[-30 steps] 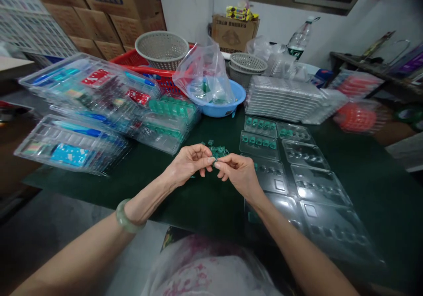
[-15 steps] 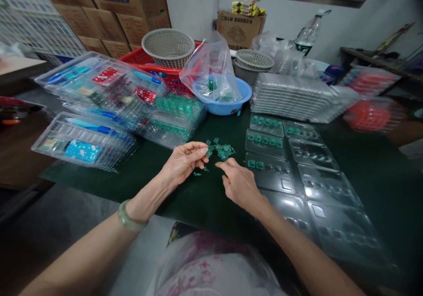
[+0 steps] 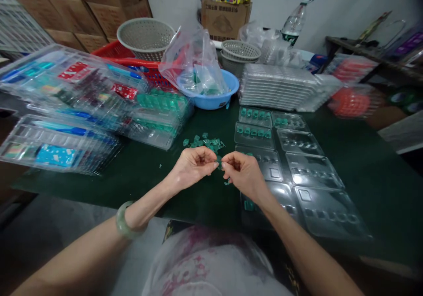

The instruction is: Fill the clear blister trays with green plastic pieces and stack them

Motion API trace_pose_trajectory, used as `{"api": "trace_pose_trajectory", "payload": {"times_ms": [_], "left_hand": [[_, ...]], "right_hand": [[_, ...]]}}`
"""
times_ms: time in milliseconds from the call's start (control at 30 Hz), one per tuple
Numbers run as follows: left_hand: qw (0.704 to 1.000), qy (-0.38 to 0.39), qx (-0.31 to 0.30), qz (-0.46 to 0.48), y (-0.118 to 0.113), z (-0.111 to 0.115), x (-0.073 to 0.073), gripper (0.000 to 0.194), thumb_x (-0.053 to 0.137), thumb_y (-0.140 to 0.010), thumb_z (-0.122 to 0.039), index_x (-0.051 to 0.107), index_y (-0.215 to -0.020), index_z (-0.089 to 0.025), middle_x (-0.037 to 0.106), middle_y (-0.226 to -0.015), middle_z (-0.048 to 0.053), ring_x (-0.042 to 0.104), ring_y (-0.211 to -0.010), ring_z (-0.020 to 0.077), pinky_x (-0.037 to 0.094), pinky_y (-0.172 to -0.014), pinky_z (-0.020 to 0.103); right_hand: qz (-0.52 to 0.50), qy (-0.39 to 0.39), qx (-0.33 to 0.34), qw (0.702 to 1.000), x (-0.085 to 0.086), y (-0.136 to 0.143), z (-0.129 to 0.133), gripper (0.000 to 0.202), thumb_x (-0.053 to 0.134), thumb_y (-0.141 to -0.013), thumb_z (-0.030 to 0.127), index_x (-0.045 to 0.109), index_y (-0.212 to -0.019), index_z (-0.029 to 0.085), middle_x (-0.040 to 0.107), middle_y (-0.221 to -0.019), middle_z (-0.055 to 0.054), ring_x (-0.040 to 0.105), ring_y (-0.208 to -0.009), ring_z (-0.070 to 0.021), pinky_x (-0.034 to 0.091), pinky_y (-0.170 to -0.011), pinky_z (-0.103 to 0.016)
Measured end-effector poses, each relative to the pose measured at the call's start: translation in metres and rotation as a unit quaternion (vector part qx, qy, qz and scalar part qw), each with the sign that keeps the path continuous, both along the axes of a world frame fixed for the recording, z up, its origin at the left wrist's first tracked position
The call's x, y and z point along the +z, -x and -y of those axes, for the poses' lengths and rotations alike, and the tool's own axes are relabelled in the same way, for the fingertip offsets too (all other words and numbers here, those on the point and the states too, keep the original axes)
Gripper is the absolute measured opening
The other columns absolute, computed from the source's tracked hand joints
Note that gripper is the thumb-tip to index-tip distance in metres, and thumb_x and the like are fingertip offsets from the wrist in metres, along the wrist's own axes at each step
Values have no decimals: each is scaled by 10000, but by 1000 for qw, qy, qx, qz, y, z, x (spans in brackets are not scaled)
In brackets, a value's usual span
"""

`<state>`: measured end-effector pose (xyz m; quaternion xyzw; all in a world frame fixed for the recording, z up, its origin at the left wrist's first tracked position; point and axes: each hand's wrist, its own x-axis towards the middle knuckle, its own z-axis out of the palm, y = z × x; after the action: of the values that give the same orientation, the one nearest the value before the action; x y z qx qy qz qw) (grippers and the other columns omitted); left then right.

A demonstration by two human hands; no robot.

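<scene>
Across the dark green surface (image 3: 201, 203), clear trays (image 3: 313, 161) lie to my right; my left grip (image 3: 191, 168) and right grip (image 3: 245, 175) nearly meet before a green pile (image 3: 213, 143), both pinched on one green piece (image 3: 219, 160) between their fingertips.

Two bare hands: one left hand (image 3: 193, 169), one right hand (image 3: 246, 175). Eight flat, clear rectangular plastic trays (image 3: 330, 201), four in each of two columns. Translucent teal-green plastic pieces (image 3: 253, 132): five in each of the two farthest left-column trays, two in the farthest right-column tray, one between the fingertips; the loose heap is too jumbled to count. One round light-blue plastic basin (image 3: 213, 103), one red plastic basket (image 3: 161, 76), one clear plastic bottle (image 3: 294, 23), one pale-green bangle (image 3: 121, 221).
</scene>
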<state>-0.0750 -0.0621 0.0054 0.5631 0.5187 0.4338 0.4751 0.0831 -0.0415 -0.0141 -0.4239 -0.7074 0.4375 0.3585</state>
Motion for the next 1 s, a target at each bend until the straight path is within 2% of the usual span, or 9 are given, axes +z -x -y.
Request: {"api": "trace_pose_trajectory", "payload": {"times_ms": [100, 200, 300, 400, 467, 667, 800, 900, 1000], "left_hand": [[998, -39, 6, -51, -10, -3, -6, 99, 574, -625, -101, 566, -710, -151, 544, -649, -15, 499, -569, 80, 406, -525, 189], [998, -39, 8, -38, -19, -8, -13, 114, 530, -592, -58, 542, -656, -152, 514, -608, -30, 474, -529, 67, 377, -478, 174], [993, 59, 6, 101, -24, -12, -15, 99, 501, -593, -66, 520, -633, -154, 499, -526, -41, 468, -429, 70, 364, -397, 179], [960, 154, -7, 236, -25, -13, -12, 90, 524, -612, -75, 532, -666, -147, 552, -526, -16, 507, -417, 90, 395, -396, 198], [940, 180, -36, 287, -25, -13, -11, 86, 566, -631, -82, 548, -699, -133, 589, -567, 11, 534, -445, 93, 407, -421, 195], [876, 251, -97, 401, -37, -11, -20, 185, 642, -614, -63, 582, -775, -132, 599, -672, 15, 555, -527, 90, 419, -486, 204], [850, 309, -94, 416, -44, -9, -29, 240, 634, -596, -17, 606, -798, -143, 576, -613, 1, 548, -531, 82, 376, -457, 171], [870, 312, -104, 368, -49, -6, -34, 251, 638, -590, -7, 627, -815, -118, 576, -579, 6, 540, -498, 75, 372, -448, 168], [893, 300, -136, 308, -55, -3, -35, 140, 655, -649, -127, 635, -783, -92, 599, -612, 39, 524, -472, 74, 376, -428, 179]], "right_hand": [[111, -155, -72, 979, -6, 3, 7, 115, 438, -747, 172, 552, -736, 180, 549, -613, 1, 500, -542, -109, 391, -536, -237], [157, -215, -111, 957, -9, 5, 12, 132, 418, -744, 149, 546, -724, 174, 549, -661, -22, 496, -575, -123, 379, -560, -250], [114, -208, -86, 968, -4, -1, 14, 140, 415, -779, 164, 553, -765, 179, 555, -699, -23, 510, -612, -121, 397, -582, -238], [23, -175, -67, 982, 4, -13, 15, 141, 482, -786, 209, 559, -903, 192, 554, -770, -16, 523, -648, -109, 424, -585, -218], [-11, -159, -71, 985, 5, -22, 16, 193, 528, -770, 221, 560, -959, 205, 544, -816, -16, 523, -652, -102, 438, -571, -215], [-35, -172, -72, 982, -3, -35, 20, 154, 573, -751, 185, 603, -898, 218, 523, -877, -23, 534, -696, -104, 464, -606, -236], [-30, -176, -101, 979, -7, -41, 30, 193, 548, -764, 149, 595, -936, 223, 518, -913, -30, 537, -761, -117, 463, -642, -247], [-21, -168, -97, 981, -8, -47, 39, 220, 534, -770, 135, 588, -963, 225, 525, -928, -31, 538, -769, -116, 460, -645, -242], [-10, -137, -86, 987, -5, -59, 42, 187, 541, -764, 145, 586, -930, 216, 541, -912, -21, 537, -697, -97, 459, -608, -227]]}}
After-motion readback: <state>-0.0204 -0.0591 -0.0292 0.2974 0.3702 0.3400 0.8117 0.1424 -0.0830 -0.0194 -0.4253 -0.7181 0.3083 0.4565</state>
